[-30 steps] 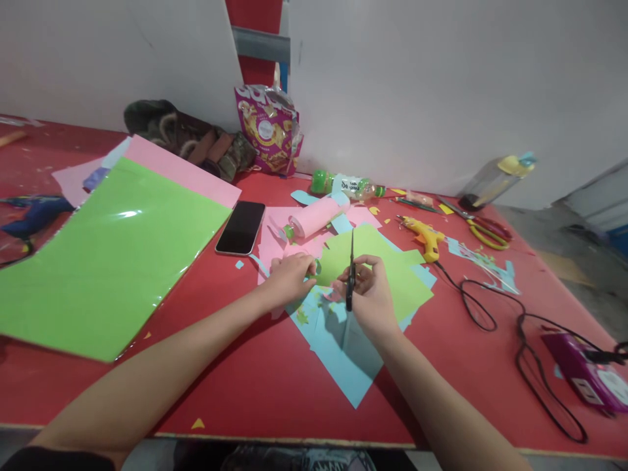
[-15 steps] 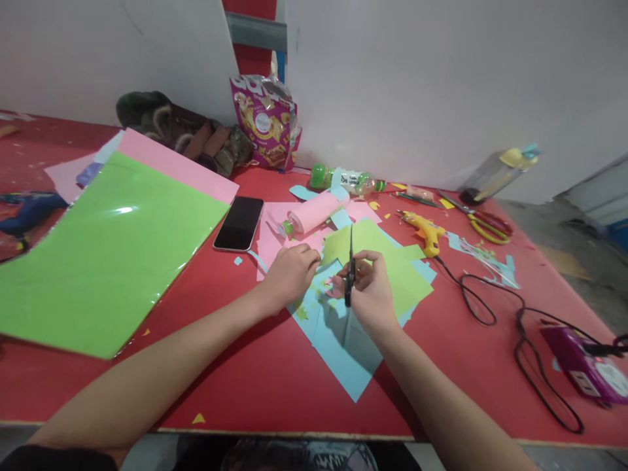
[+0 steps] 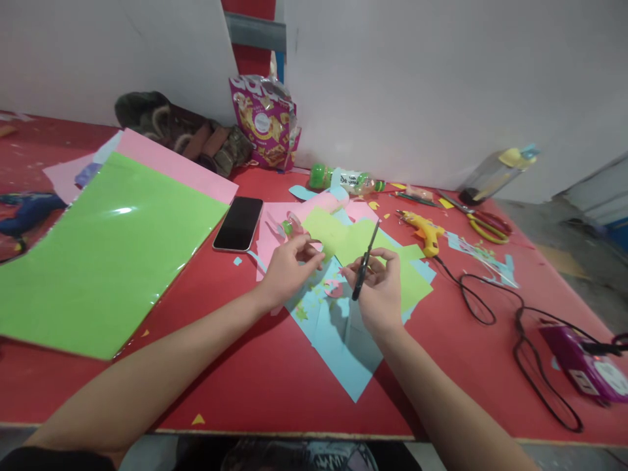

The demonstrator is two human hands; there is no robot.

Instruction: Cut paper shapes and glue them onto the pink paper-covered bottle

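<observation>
Print is showing on the crinkled purple-and-gold foil snack bag (image 3: 265, 124) and on the lying clear plastic bottle's white label (image 3: 349, 180), but none of it is coming through legibly.

The scissors (image 3: 364, 261) are coloured black and the paper piece (image 3: 330, 234) is light green. Light blue paper (image 3: 343, 353) is seen on the red table (image 3: 275, 386), and the glue gun (image 3: 424, 230) is coloured yellow.

phone (image 3: 239, 224) left of held scissors (image 3: 366, 258) | glue gun (image 3: 422, 230) right | bag (image 3: 265, 124) behind

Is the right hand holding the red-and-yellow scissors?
No, the right hand grips black scissors, while the red-and-yellow scissors lie untouched on the table.
</observation>
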